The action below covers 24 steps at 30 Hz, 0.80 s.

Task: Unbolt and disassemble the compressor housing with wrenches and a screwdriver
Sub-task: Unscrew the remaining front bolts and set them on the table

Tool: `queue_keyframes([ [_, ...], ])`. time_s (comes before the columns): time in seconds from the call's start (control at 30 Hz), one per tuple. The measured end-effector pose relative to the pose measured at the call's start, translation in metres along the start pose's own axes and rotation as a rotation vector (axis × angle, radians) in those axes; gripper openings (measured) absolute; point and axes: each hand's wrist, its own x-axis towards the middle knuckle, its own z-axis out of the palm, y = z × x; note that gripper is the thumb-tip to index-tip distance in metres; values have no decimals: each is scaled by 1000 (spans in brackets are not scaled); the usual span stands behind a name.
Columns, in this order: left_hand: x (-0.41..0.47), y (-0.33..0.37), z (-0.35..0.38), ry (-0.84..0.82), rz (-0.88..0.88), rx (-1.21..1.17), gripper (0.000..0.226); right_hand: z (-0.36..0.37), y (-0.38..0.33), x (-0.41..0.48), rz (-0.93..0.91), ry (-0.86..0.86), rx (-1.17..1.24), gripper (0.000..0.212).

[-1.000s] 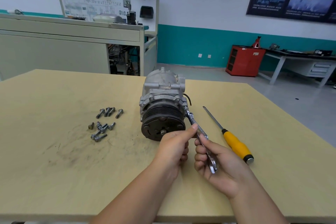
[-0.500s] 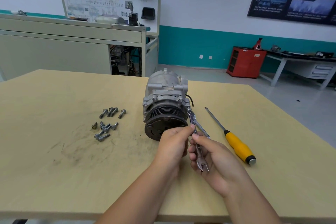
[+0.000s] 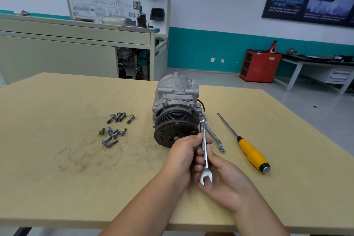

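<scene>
We find the compressor (image 3: pixel 176 109) mid-table (image 3: pixel 57 178), pulley facing us. Both hands grasp one wrench (image 3: pixel 204 145): left hand (image 3: pixel 183 157) pinching its shank, right hand (image 3: pixel 225 182) curled round its open end. Its far end meets the housing at 4 o'clock. A second wrench (image 3: pixel 215 138) and the screwdriver (image 3: pixel 251 152) lie at 3 o'clock, loose bolts (image 3: pixel 115 130) at 9.

Left hand (image 3: pixel 182 157) and right hand (image 3: pixel 224 184): bare, uncovered skin throughout. Left forearm (image 3: pixel 145 203) and right forearm (image 3: pixel 256 216): bare likewise, right up to the frame edge at 6 o'clock. Knuckles creased. Nails too small to judge.
</scene>
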Motion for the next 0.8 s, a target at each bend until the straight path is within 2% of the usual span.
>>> queue_keyframes([
  [0.13,0,-2,3,-1,1,48,35,-3,1,1,-30,116,-118,23],
  [0.27,1,-3,4,19,138,173,30,-7,-6,-2,-97,211,-198,23],
  [0.37,1,-3,3,43,190,231,43,-9,-13,-3,-149,251,-269,21],
  [0.47,1,-3,4,33,206,223,37,-7,-16,-3,-129,225,-235,20],
  [0.53,1,-3,4,-17,181,180,33,-5,-16,-4,-87,170,-171,29],
  [0.6,2,-4,4,-54,135,126,38,-5,-17,-5,-51,119,-113,39],
  [0.8,0,0,5,-126,16,10,33,-2,-19,-8,3,20,0,29],
])
